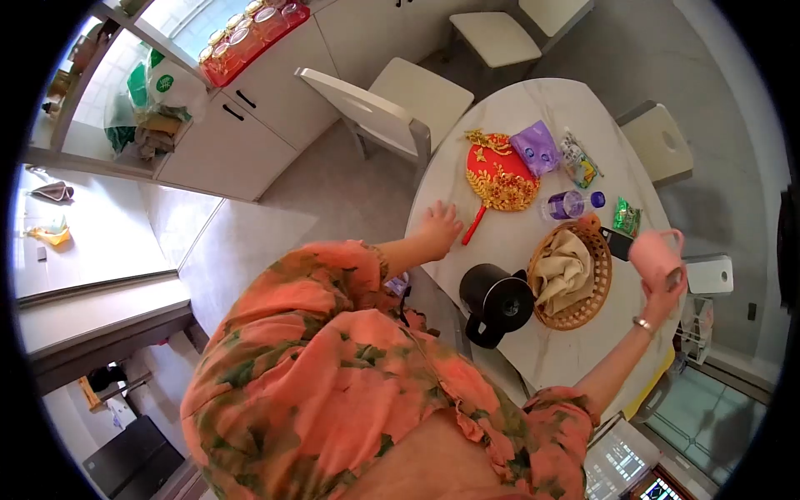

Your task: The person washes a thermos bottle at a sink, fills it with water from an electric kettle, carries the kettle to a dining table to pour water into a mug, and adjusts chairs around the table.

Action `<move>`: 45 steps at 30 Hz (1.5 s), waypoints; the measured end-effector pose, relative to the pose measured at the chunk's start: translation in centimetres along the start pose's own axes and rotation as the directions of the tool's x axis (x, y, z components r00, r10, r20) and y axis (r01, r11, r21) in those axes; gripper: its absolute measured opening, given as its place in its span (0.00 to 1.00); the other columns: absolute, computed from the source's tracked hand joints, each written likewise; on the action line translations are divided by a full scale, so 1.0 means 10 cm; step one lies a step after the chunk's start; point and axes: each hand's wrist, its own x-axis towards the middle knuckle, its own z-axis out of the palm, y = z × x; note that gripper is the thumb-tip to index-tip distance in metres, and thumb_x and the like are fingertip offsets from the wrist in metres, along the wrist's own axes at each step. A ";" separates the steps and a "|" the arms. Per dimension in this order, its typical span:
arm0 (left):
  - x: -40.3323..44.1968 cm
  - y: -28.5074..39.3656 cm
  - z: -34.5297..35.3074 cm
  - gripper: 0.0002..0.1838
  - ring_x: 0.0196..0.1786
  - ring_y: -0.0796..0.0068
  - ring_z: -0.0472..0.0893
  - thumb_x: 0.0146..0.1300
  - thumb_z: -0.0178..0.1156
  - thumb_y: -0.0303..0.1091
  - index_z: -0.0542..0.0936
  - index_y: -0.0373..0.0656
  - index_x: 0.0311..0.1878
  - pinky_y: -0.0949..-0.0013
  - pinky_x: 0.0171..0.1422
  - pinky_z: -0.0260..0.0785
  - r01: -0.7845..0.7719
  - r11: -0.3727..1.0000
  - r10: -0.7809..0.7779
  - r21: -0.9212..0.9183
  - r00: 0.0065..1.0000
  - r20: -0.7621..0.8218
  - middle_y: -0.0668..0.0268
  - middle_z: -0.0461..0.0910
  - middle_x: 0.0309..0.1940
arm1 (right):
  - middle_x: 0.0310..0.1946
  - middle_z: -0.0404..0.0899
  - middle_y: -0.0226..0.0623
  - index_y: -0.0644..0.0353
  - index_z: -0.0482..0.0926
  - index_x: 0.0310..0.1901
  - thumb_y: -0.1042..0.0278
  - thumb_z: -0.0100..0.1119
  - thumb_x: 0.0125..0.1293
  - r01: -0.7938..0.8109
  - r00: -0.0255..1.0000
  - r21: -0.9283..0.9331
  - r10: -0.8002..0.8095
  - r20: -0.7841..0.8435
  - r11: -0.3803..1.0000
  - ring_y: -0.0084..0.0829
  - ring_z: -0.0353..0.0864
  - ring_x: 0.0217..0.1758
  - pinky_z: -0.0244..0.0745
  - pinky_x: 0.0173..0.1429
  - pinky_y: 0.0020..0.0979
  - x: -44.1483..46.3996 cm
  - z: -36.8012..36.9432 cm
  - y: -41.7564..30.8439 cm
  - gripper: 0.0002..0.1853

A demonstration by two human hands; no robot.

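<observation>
My left hand rests on the marble-patterned table at its left edge, fingers spread and holding nothing. Just right of it lies a red round fan with gold decoration, its handle pointing toward me. My right hand grips a pink mug at the table's right side. Between my hands are a black kettle and a wicker basket with a crumpled beige cloth in it.
Behind the basket lie a plastic bottle with a purple cap, a purple packet, a white snack bag and a green packet. White chairs surround the table. Glass jars stand on the cabinet at the upper left.
</observation>
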 end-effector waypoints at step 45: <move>-4.33 -2.38 1.34 0.20 0.46 0.56 0.82 0.59 0.62 0.43 0.80 0.43 0.51 0.58 0.51 0.74 0.357 0.414 -0.735 -0.838 0.673 -0.076 0.56 0.82 0.44 | 0.66 0.56 0.60 0.53 0.57 0.69 0.63 0.66 0.49 0.367 0.817 -0.432 -0.064 0.573 0.824 0.57 0.55 0.70 0.59 0.71 0.46 -3.28 2.61 0.36 0.44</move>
